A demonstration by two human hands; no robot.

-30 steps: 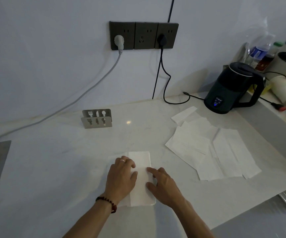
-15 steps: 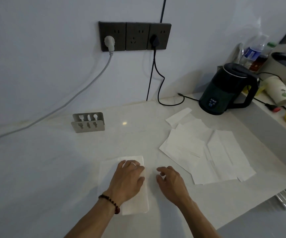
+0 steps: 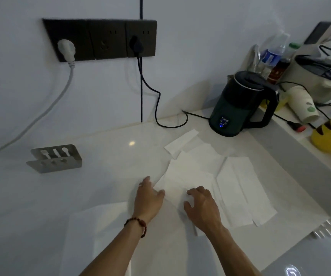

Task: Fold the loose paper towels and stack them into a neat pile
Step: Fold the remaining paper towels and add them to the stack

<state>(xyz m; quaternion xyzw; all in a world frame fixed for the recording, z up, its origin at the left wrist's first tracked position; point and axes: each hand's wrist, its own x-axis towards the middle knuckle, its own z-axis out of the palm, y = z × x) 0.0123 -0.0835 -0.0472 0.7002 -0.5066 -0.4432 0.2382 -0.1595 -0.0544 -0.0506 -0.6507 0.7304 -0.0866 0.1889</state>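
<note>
A folded white paper towel (image 3: 105, 222) lies flat on the pale countertop (image 3: 101, 176), near the front and left of my forearms. To its right, several loose paper towels overlap in a spread; the nearest sheet (image 3: 184, 174) lies at an angle, and others (image 3: 238, 188) sit further right. My left hand (image 3: 148, 198) touches that nearest sheet's left corner with fairly straight fingers. On the sheet's near edge my right hand (image 3: 202, 208) rests with bent, spread fingers. Neither hand grips anything that I can see.
A dark electric kettle (image 3: 238, 104) stands behind the loose sheets, its black cable (image 3: 156, 108) running to the wall sockets. A metal cutlery holder (image 3: 55, 158) sits at back left. A raised ledge on the right carries a paper cup (image 3: 302, 104), bottles and a yellow object (image 3: 329, 136).
Both hands left the folded towel and moved right to the nearest loose sheet. The folded towel stays flat at the left. The camera view shifted right and closer.
</note>
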